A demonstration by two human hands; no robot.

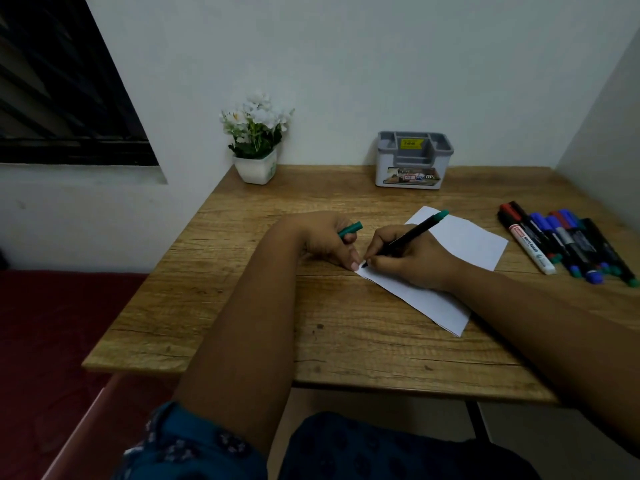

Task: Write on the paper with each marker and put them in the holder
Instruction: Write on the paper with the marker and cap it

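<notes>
**Green marker at the paper's corner**

The right hand point(412, 258) grips a black-barrelled green marker point(414, 233), tip on the white paper sheet point(464, 237); the left hand point(325, 240) holds its green cap point(349, 229) and pins the corner. If that fingertip lifts, the paper may slide

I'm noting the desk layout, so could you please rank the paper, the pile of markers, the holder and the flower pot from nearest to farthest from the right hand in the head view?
1. paper: directly under the right hand.
2. pile of markers: to its right on the table.
3. holder: straight behind, by the wall.
4. flower pot: back left corner.
</notes>
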